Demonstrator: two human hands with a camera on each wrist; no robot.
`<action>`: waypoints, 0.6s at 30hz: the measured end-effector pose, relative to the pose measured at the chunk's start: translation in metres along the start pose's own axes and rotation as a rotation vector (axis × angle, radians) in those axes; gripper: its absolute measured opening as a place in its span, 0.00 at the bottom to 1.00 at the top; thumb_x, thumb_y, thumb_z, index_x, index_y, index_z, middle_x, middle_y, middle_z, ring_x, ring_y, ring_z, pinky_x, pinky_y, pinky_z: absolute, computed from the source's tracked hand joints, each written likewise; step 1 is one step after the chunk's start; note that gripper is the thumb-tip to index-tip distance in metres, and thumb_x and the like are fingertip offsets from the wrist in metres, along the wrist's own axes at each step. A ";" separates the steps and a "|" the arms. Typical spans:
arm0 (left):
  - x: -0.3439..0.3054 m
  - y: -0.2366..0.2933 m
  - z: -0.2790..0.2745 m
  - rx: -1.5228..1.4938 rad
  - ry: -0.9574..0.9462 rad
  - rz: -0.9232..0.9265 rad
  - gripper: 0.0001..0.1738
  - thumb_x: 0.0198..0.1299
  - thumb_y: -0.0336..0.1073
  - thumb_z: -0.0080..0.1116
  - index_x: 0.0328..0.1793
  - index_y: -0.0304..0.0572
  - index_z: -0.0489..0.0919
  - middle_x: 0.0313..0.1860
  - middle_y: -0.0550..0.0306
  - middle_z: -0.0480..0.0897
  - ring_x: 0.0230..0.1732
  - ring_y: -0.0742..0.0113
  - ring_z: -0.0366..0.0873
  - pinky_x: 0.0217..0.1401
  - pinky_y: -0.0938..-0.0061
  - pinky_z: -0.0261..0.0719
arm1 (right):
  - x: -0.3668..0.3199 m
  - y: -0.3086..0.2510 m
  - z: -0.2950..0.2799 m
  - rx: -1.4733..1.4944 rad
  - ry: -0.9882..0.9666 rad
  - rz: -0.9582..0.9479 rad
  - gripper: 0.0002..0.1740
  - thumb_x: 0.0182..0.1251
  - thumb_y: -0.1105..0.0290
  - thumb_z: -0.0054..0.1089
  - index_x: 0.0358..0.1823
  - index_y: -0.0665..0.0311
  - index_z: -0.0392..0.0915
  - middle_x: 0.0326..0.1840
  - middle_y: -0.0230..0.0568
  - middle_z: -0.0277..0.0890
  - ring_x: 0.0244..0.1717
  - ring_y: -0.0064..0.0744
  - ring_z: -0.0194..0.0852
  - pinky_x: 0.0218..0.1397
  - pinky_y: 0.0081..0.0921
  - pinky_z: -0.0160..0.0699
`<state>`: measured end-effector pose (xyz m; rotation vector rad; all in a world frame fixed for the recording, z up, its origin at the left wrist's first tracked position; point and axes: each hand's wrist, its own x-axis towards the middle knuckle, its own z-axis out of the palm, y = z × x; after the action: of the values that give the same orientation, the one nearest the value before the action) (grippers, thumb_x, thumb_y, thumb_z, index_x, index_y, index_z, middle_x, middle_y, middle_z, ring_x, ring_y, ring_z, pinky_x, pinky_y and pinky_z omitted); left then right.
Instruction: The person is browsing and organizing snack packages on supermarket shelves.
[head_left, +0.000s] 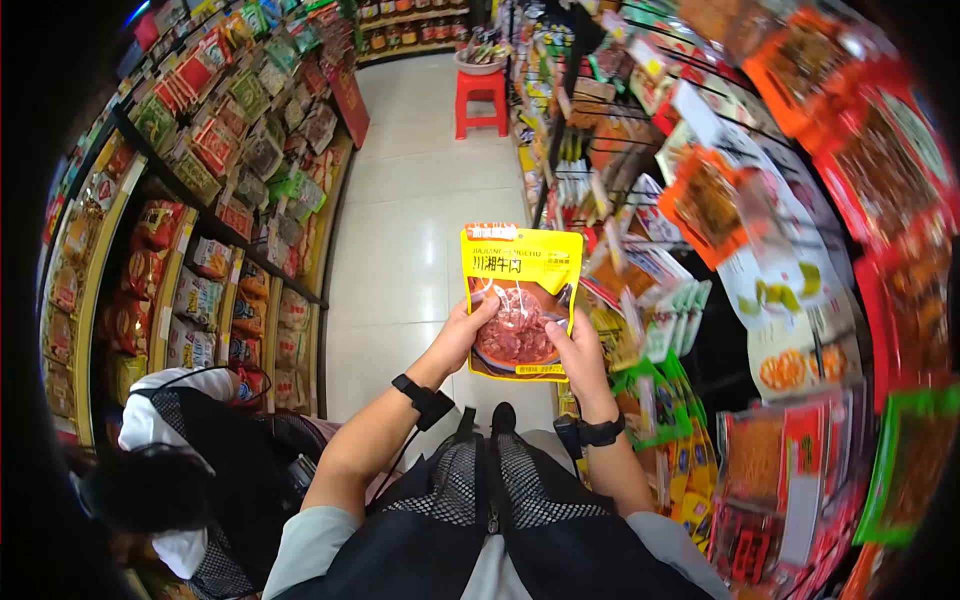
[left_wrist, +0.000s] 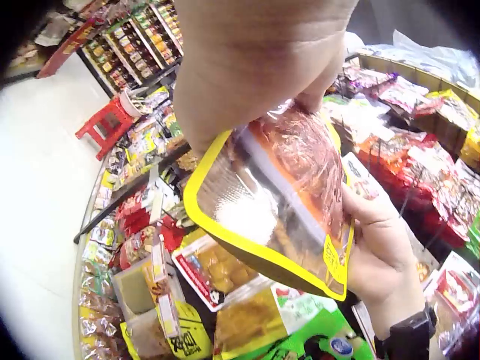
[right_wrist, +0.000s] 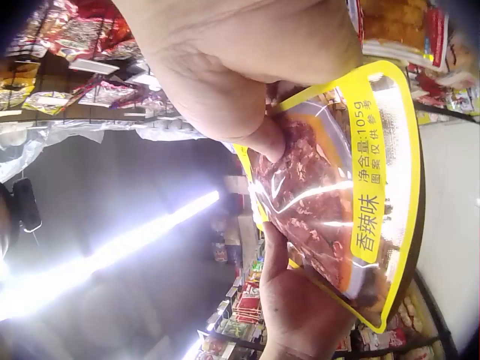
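Observation:
Both hands hold up a yellow-edged packet of beef snack point(head_left: 520, 300), its printed front turned toward me. In the head view the left hand point(head_left: 462, 335) grips the packet's left side, thumb over the meat picture. The right hand point(head_left: 580, 355) grips the lower right side, thumb pressed on the front as well. From the left wrist, the packet point(left_wrist: 285, 195) shows its bottom edge and a glossy glare, with the right hand point(left_wrist: 382, 247) beyond it. In the right wrist view the left hand point(right_wrist: 300, 307) shows past the packet point(right_wrist: 322, 187); fingers behind the packet are hidden.
Snack shelves point(head_left: 240, 230) line the aisle's left side; hanging packets point(head_left: 710, 205) crowd the right. A person in a dark vest point(head_left: 215, 450) is low at the left. Down the tiled floor point(head_left: 430, 190) stands a red stool point(head_left: 481, 105) bearing a bowl point(head_left: 481, 66).

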<state>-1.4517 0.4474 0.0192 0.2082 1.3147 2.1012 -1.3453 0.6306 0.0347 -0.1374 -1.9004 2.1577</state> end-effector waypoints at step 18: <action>0.316 0.191 -0.252 -0.117 0.258 0.116 0.23 0.73 0.44 0.56 0.66 0.35 0.73 0.56 0.55 0.82 0.52 0.72 0.81 0.57 0.73 0.80 | 0.490 0.091 0.151 0.123 -0.301 0.277 0.20 0.73 0.76 0.55 0.64 0.70 0.69 0.60 0.38 0.77 0.58 0.25 0.75 0.65 0.27 0.72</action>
<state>-1.8942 0.3905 -0.0021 -0.0397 1.3470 2.3571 -1.8645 0.6014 0.0158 -0.0556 -1.9962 2.6011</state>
